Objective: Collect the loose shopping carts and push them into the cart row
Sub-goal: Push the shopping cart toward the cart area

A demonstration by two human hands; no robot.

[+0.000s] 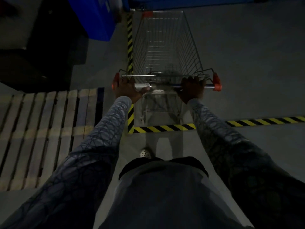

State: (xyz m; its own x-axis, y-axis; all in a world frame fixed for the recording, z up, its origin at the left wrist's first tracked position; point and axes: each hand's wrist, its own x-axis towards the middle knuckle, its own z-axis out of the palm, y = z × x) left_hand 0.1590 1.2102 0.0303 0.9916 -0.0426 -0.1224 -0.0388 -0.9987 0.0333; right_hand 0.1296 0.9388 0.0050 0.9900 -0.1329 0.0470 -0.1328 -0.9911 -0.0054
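one empty wire shopping cart (165, 47) stands upright, basket pointing away, narrowing toward its far end. orange caps close its handle bar (209, 87). it sits just right of a yellow-and-black floor stripe (129, 47).

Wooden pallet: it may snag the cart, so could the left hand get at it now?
Probably not yet: the left hand grips the cart handle, though nothing stands between it and the pallet.
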